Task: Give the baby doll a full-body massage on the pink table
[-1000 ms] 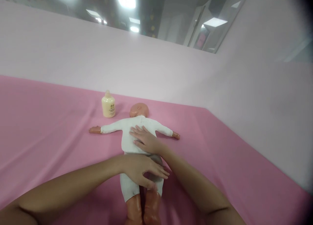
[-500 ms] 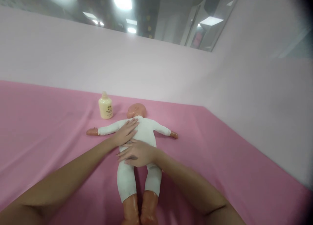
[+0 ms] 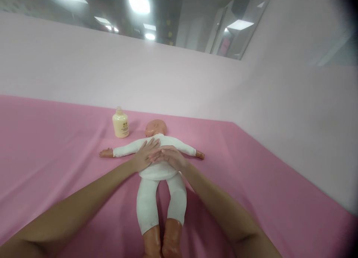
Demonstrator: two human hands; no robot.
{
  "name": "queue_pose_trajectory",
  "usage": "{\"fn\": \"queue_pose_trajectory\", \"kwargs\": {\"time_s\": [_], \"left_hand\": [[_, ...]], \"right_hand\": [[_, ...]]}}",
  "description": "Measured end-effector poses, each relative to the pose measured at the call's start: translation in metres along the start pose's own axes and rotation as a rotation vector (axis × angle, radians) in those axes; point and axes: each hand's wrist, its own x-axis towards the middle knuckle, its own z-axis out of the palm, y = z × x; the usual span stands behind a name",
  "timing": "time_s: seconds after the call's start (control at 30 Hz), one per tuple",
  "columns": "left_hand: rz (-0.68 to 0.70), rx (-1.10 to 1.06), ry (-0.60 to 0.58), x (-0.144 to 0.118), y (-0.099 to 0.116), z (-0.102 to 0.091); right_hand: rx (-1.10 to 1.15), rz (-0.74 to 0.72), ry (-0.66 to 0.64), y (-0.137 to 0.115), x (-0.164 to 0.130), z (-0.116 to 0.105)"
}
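A baby doll (image 3: 159,183) in a white suit lies on the pink sheet (image 3: 56,168), arms spread wide, head turned to the far side, bare feet toward me. My left hand (image 3: 145,155) lies flat on the doll's upper body, fingers stretched toward its neck. My right hand (image 3: 170,157) rests flat beside it on the same part of the body, and the fingertips of both hands meet over the middle. Neither hand grips anything.
A small cream-coloured bottle (image 3: 120,123) stands upright on the sheet just left of the doll's head. Pale pink walls (image 3: 195,90) close off the far side and the right side, meeting in a corner.
My right hand slid up from the doll's waist to its upper body beside my left hand. A second ago my left hand was on the doll's hips and the right on the upper body.
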Motion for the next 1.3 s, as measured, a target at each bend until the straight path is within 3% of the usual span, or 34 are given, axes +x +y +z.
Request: {"fn": "queue_pose_trajectory", "kwargs": {"time_s": [0.1, 0.17, 0.23, 0.3, 0.4, 0.5, 0.63, 0.87, 0.97, 1.13, 1.3], "left_hand": [[0.002, -0.006, -0.011, -0.001, 0.011, -0.005], [0.034, -0.009, -0.047, -0.002, 0.018, -0.010], [0.100, -0.030, -0.087, -0.003, 0.021, -0.014], [0.171, -0.064, -0.105, -0.005, 0.022, -0.017], [0.221, -0.123, -0.099, -0.006, 0.018, -0.016], [0.194, -0.193, -0.078, -0.005, 0.011, -0.010], [0.126, -0.254, 0.036, -0.002, 0.003, -0.001], [-0.055, -0.244, 0.271, 0.000, -0.011, 0.005], [-0.126, -0.300, 0.318, -0.001, -0.016, 0.007], [-0.134, -0.302, 0.298, -0.001, -0.021, 0.008], [-0.181, -0.340, 0.308, -0.001, -0.023, 0.009]], "right_hand": [[0.114, -0.088, 0.256, 0.009, 0.005, -0.007], [0.046, -0.111, 0.433, 0.015, 0.007, -0.014], [-0.079, -0.114, 0.523, 0.020, 0.007, -0.021], [-0.197, -0.121, 0.530, 0.023, 0.006, -0.026], [-0.340, -0.087, 0.492, 0.031, 0.004, -0.027], [-0.472, 0.016, 0.375, 0.044, 0.007, -0.023], [-0.654, 0.087, 0.227, 0.056, 0.012, -0.019], [-0.878, 0.149, 0.117, 0.033, 0.007, 0.000], [-0.898, 0.107, 0.035, 0.016, 0.002, 0.013], [-0.819, -0.069, -0.133, -0.006, -0.007, 0.032], [-0.783, -0.147, -0.229, -0.012, -0.009, 0.036]]}}
